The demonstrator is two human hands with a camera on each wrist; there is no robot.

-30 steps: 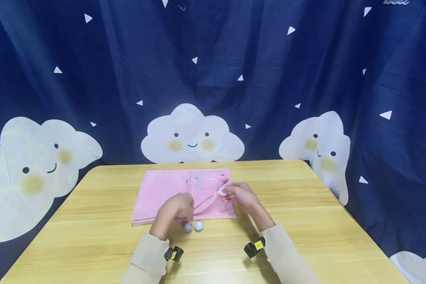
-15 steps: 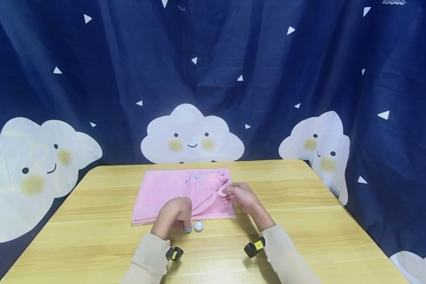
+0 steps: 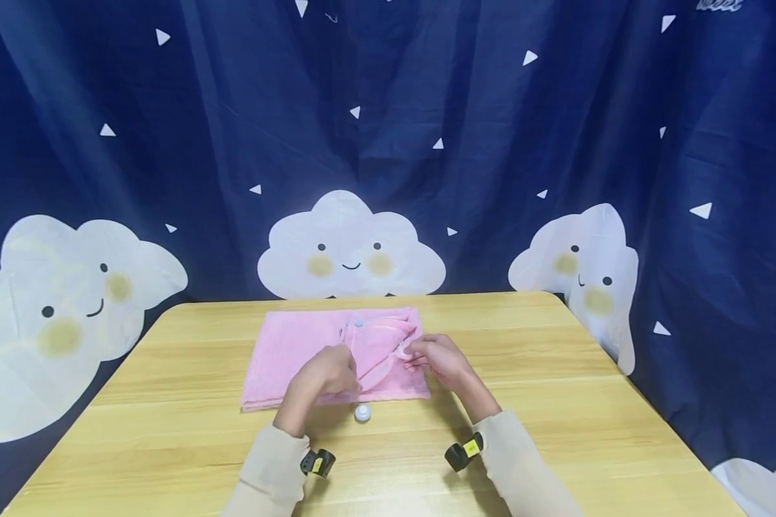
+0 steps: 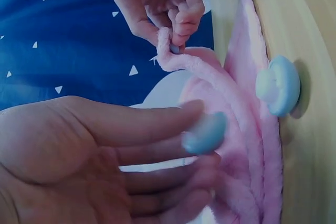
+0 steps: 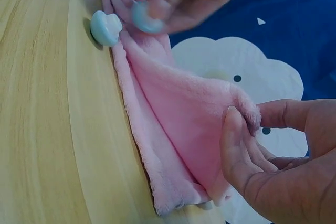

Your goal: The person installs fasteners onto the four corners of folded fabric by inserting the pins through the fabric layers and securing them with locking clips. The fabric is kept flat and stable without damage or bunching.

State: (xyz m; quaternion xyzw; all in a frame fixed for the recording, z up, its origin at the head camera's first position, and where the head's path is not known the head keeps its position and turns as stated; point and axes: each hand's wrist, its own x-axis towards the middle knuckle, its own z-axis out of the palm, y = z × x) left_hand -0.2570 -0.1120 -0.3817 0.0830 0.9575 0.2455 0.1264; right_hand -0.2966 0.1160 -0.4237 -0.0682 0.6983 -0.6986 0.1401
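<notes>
Head: fuzzy pink cloth (image 3: 286, 337), folded, on desk (image 3: 155, 431); rounded pale knob (image 3: 362, 412) just beside cloth's near edge. Left wrist: left hand (image 4: 97, 156), fingers pinching blurred light-blue knob (image 4: 209, 134). Right wrist: right hand (image 5: 294, 174), fingers pinching cloth's raised edge.

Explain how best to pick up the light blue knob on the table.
Probably from above, pinching the light blue knob across its wide base: it sits base down, narrower cap up, with the pink plush cloth close behind.

Cloth (image 3: 291, 341) fuzzy, matt; knobs (image 4: 284, 85) smooth, glossy plastic; tabletop (image 3: 556, 424) wood grain.
</notes>
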